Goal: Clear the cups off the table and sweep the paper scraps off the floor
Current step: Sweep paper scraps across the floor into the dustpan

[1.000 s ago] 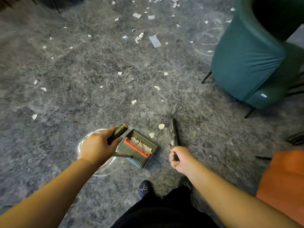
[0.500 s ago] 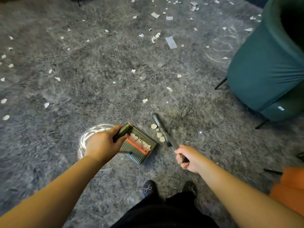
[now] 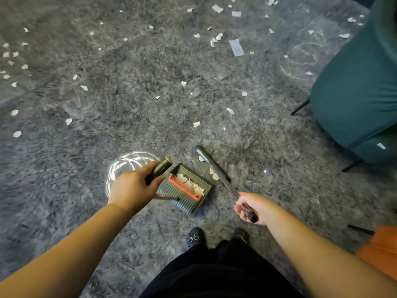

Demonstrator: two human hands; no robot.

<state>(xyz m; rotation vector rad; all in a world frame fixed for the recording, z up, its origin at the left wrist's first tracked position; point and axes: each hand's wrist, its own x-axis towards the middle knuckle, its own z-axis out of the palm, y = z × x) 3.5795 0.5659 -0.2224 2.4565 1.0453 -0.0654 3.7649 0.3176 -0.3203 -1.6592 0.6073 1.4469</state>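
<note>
broom swings in, scraps pile at the dustpan's mouth

the paper scraps [image 3: 214, 176] nearest the task now lie in a small cluster just beside the open edge of the dustpan [image 3: 186, 187], at about its 2 o'clock, touching the broom [image 3: 217, 172]. a second ago the broom stood nearly straight up the frame with one or two scraps loose beside it; since then its head has swung toward 11 o'clock and the scraps have been drawn in against the pan. several pale scraps already sit inside the pan, by its orange comb strip.

the right hand [image 3: 252, 207] is clamped round the broom's dark handle end, at 4 o'clock from the pan. the left hand [image 3: 134, 189] is wrapped round the dustpan handle [image 3: 158, 171], at 9 o'clock from the pan, and has barely shifted.

by my reading, the stroke is close to done: one more short pull should tip this cluster over the lip.

most of the job is left. scraps dot the grey carpet [image 3: 107, 125] from 9 through 12 to 1 o'clock, with a larger strip [image 3: 236, 47] far up at 12. a green chair [image 3: 354, 93] stands at 2 o'clock, an orange seat [image 3: 380, 250] at 4, and a coil of clear tubing [image 3: 129, 164] lies behind the left hand. no table or cups are in view.
</note>
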